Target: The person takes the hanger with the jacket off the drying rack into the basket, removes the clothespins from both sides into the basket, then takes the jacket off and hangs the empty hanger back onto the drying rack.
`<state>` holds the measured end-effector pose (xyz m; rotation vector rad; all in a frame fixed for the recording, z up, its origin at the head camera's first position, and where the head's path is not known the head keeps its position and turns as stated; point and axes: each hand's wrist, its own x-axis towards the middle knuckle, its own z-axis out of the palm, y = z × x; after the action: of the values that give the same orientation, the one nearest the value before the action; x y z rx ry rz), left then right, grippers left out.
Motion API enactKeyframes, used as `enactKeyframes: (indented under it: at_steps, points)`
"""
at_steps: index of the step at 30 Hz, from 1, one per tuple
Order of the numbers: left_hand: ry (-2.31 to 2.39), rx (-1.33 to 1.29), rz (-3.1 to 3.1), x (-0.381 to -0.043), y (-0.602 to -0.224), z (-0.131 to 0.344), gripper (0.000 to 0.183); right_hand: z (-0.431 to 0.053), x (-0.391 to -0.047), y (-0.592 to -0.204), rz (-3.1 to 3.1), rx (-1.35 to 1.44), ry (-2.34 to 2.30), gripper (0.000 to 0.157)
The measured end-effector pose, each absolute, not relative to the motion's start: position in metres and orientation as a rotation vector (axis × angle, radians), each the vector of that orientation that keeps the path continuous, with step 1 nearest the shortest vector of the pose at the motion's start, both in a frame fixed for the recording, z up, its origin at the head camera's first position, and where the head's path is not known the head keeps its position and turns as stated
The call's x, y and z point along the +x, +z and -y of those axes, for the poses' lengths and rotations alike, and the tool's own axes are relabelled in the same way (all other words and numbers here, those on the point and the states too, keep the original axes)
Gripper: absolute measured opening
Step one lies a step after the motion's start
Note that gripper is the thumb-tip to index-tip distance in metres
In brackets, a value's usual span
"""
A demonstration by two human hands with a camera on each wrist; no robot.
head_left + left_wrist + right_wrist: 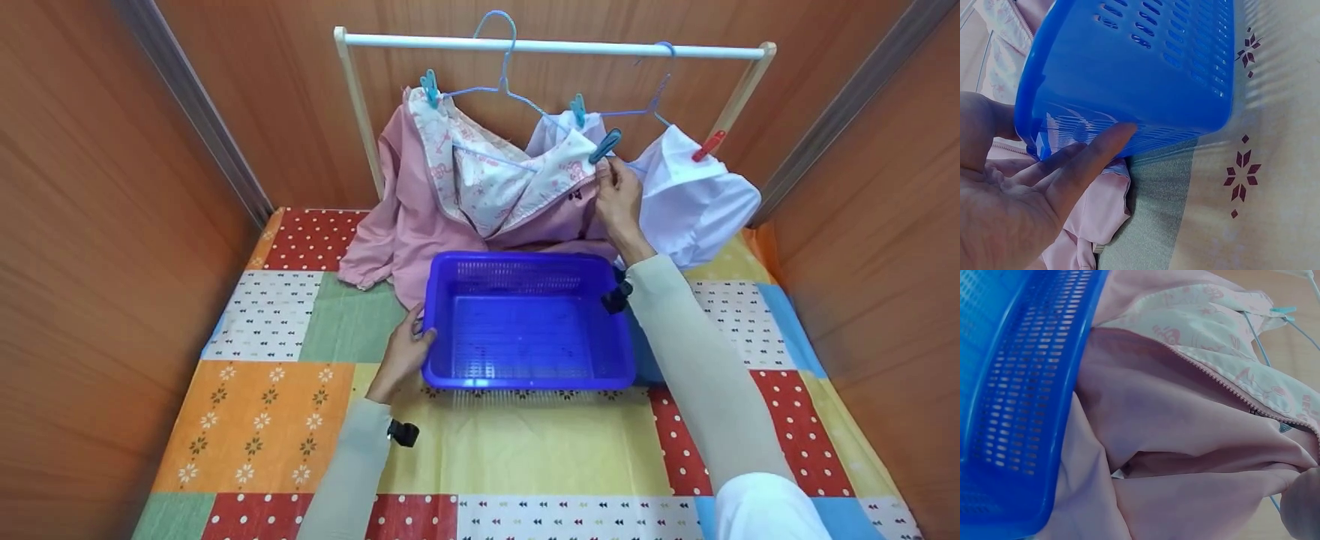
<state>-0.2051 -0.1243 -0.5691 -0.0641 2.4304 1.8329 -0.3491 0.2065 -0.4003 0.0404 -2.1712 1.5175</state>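
A pink zip-up jacket (409, 172) with a white printed lining hangs from a blue wire hanger (504, 75). Teal clothes pegs (429, 88) clip it at both shoulders. At the jacket's right shoulder, just below one clothes peg (605, 146), my right hand (621, 201) pinches the cloth; only part of this hand shows in the right wrist view. My left hand (407, 349) holds the left side of a blue plastic basket (525, 383). In the left wrist view, the thumb hooks over the basket's rim (1026, 107) while the fingers lie along its outer slotted wall.
Behind the jacket, a white garment (690, 199) hangs on a second hanger (660, 94), with a red peg (708, 146) and a teal peg (577, 110). Both hangers hook over a white rail (420, 41). Wooden panels (112, 225) enclose the patchwork cloth (562, 450).
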Motion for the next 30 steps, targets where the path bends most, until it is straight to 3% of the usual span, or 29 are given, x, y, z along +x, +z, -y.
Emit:
enactKeyframes:
  at_steps: [16,30]
  points:
    - [1.798,-0.081,-2.478,-0.204,-0.57,0.124,0.061,-0.219,-0.345,-0.404,2.121,0.054,1.496,0.033]
    - [1.794,-0.087,-2.453,-0.203,-0.568,0.123,0.062,-0.223,-0.308,-0.384,2.082,0.116,1.469,0.027]
